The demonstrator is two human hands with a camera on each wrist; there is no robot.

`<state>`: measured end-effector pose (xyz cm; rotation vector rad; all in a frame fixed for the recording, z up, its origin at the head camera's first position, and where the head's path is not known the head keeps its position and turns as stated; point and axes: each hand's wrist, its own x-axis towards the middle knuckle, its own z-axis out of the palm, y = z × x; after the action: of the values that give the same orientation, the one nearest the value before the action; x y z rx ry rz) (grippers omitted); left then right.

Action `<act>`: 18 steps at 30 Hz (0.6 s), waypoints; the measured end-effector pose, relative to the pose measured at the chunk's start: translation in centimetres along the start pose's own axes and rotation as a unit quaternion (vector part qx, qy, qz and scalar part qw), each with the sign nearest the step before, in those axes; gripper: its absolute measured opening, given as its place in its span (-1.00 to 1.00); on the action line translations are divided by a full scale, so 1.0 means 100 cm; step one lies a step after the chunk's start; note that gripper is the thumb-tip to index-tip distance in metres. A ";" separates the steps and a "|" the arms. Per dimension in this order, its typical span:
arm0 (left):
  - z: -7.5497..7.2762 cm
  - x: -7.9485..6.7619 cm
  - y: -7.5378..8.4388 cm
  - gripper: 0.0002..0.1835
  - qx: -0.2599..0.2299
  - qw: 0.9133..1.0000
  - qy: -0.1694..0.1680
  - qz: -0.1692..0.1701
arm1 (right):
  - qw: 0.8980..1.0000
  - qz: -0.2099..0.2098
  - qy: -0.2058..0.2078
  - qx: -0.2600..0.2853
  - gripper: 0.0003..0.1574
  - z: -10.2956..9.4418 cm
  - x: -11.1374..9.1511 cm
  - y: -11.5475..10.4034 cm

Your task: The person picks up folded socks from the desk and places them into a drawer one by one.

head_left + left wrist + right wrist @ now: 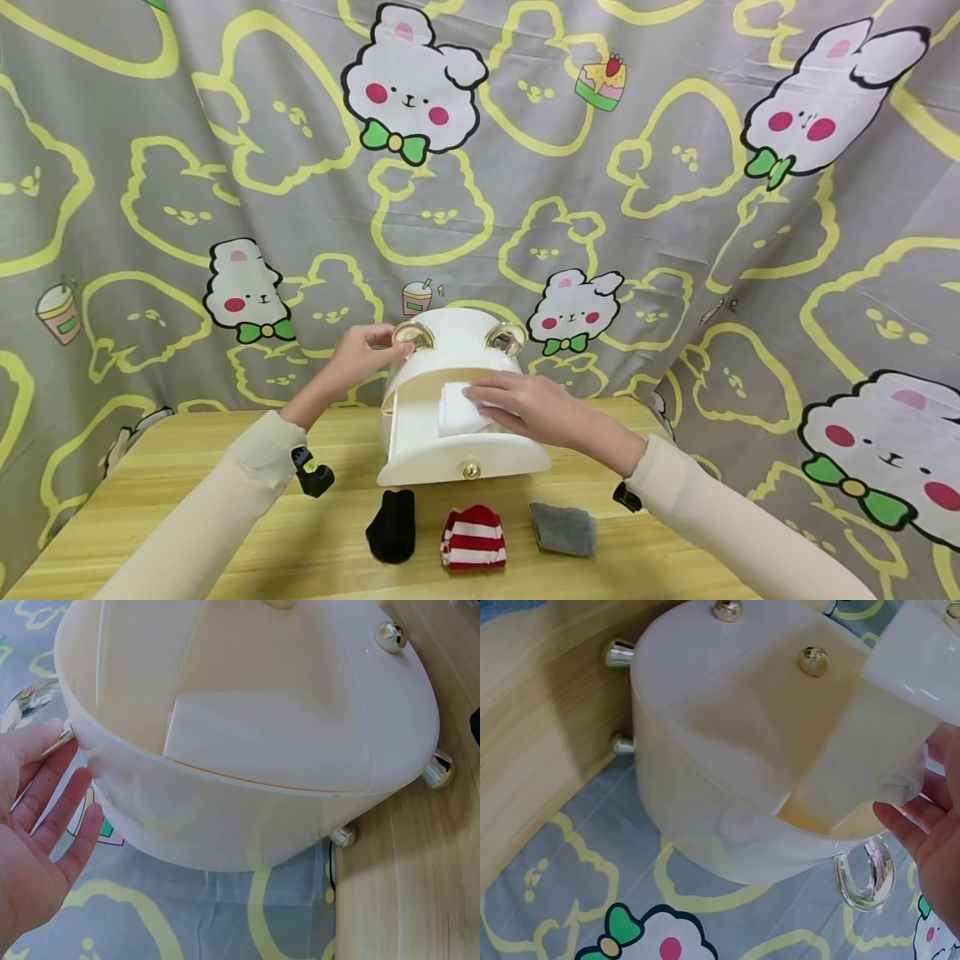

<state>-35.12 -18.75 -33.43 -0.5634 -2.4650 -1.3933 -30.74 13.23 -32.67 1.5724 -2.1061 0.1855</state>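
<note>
A white rounded storage box [456, 337] with gold ear-shaped handles stands on the table, its drawer [465, 457] pulled out toward me. My left hand [365, 358] pinches the left gold ear handle [415, 335] between thumb and index finger; its other fingers spread loosely in the left wrist view. In the drawer's opening, a white folded sock [459, 410] is pinched by my right hand [531, 407]. The right wrist view shows the sock [904, 784] partly behind the drawer front, between the fingers. My right hand covers its right side.
In front of the drawer lie a black sock [392, 527], a red-and-white striped folded sock [474, 538] and a grey folded sock [565, 530]. Gold knobs [471, 470] and short gold feet [439, 769] stick out from the box. A patterned curtain [660, 217] hangs behind the wooden table [300, 542].
</note>
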 end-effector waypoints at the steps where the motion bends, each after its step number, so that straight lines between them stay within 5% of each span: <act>1: 0.000 0.000 0.000 -0.77 0.000 1.000 0.000 0.001 | 1.000 -0.002 0.002 0.001 -0.56 0.000 -0.001 0.000; 18: -0.001 0.000 0.001 -0.80 0.007 1.000 0.003 0.004 | 0.999 -0.016 0.040 0.020 -0.60 0.002 0.000 0.004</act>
<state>-35.10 -18.77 -33.36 -0.5642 -2.4623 -1.3718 -31.15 13.30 -32.79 1.5949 -2.0262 0.2754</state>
